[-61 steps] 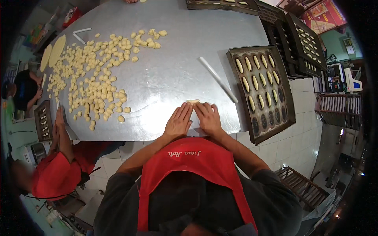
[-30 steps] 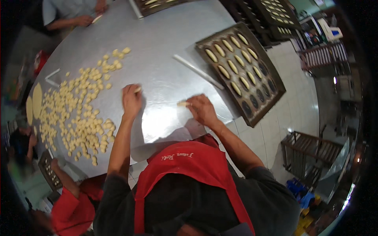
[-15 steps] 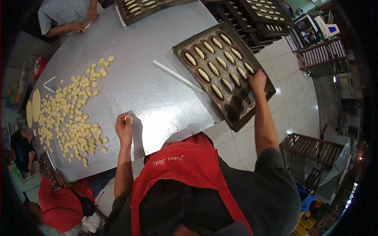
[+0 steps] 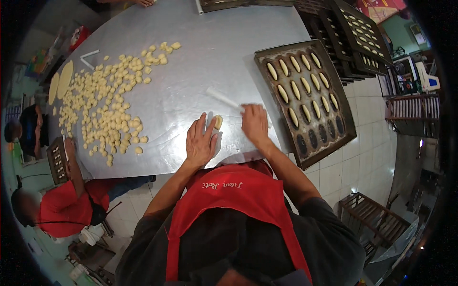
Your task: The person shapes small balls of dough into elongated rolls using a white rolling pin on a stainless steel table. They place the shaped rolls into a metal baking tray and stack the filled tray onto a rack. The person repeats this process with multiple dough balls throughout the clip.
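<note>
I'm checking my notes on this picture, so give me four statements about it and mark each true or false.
1. In this view, the right hand overlaps a white rod. True.
2. The left hand is clenched in a fist. False: the left hand is spread open beside a dough piece.
3. Every mould in the near tray is filled. False: the near tray's lowest row of moulds is empty.
4. Dough balls lie left of the left hand. True.

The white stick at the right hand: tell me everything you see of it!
The white stick is long, thin and straight, smooth-looking, maybe plastic. It slants over the silver table, its far end toward the picture's upper left. The right hand grips its nearer part, hiding some of it. It's blurred, so I can't tell whether it touches the table.
</note>
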Available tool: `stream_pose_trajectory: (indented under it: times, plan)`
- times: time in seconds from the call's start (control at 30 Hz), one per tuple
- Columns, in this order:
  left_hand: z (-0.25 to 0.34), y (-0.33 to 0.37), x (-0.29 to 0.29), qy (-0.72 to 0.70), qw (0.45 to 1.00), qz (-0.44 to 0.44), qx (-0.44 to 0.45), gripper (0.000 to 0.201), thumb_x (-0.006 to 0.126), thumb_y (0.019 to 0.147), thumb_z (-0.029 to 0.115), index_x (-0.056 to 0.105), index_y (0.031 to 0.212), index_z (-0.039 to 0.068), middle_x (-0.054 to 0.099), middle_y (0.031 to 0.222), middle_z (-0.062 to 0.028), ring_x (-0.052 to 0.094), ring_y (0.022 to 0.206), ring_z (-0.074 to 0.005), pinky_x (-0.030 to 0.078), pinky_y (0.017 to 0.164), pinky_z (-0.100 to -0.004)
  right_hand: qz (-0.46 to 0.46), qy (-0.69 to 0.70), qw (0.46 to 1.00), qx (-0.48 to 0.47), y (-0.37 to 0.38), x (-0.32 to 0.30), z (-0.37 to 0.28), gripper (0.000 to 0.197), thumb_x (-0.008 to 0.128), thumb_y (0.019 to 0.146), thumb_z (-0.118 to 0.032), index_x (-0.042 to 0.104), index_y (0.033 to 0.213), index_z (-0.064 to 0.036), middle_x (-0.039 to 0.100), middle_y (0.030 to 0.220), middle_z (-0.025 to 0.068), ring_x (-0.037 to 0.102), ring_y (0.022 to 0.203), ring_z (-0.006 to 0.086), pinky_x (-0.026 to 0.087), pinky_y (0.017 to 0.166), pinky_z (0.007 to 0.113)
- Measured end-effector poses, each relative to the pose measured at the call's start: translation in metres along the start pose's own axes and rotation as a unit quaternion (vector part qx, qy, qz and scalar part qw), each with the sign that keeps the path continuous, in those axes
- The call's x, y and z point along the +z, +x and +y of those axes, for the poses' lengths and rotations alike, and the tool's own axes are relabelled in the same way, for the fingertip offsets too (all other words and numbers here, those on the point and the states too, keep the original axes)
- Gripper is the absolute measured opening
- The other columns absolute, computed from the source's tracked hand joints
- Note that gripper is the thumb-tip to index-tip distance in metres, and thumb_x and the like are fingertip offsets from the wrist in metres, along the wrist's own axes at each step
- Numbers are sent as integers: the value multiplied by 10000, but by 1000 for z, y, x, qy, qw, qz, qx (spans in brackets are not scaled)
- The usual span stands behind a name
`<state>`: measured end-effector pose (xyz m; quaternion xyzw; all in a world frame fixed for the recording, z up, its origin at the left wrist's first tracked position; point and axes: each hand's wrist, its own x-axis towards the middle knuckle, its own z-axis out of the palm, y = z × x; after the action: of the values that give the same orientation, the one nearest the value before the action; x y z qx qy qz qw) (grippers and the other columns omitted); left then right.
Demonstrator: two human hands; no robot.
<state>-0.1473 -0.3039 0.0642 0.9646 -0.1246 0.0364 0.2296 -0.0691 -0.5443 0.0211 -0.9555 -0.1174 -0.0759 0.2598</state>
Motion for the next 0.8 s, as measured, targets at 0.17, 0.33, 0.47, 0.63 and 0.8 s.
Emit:
stream_pose_trajectory:
  times: [0.17,0.33,0.47,0.63,0.8]
  plan:
    - [-43,59,7,62,997,28,-25,764,638,1077,312,366,1765,118,259,1829,-264,247,1682,-492,214,1362,-599,-17,95,979,-181,3,13,-28,341,754,976,-169,752,1299,-61,731,1220,125,659,1179,345,508,1048,483]
    - [-71,83,-1,100,992,-9,70,787,575,1103,335,295,1763,11,231,1832,-299,248,1694,-468,173,1372,-619,24,81,989,-119,30,15,-37,555,821,940,-274,660,1402,-12,674,1314,173,610,1213,385,495,1066,510]
    - [-50,-14,1,14,990,-119,79,785,590,1095,314,319,1741,-41,328,1813,-248,284,1695,-412,210,1385,-574,-81,71,991,-74,-61,3,-45,620,882,892,-292,641,1382,1,657,1319,216,597,1230,404,493,1044,513]
    - [-36,-43,8,-44,973,-165,156,679,615,1095,279,435,1670,-35,408,1753,-244,368,1640,-413,287,1373,-502,-65,119,988,80,-44,5,-20,459,845,862,-79,699,1295,-30,702,1283,165,606,1227,424,490,1004,495]
    - [-18,18,10,-117,992,-53,-4,597,688,1038,200,549,1566,-44,567,1571,-256,536,1446,-428,408,1255,-515,-66,-61,996,-3,-1,8,-54,508,725,953,-119,661,1451,-46,648,1490,160,580,1326,400,445,1110,532]
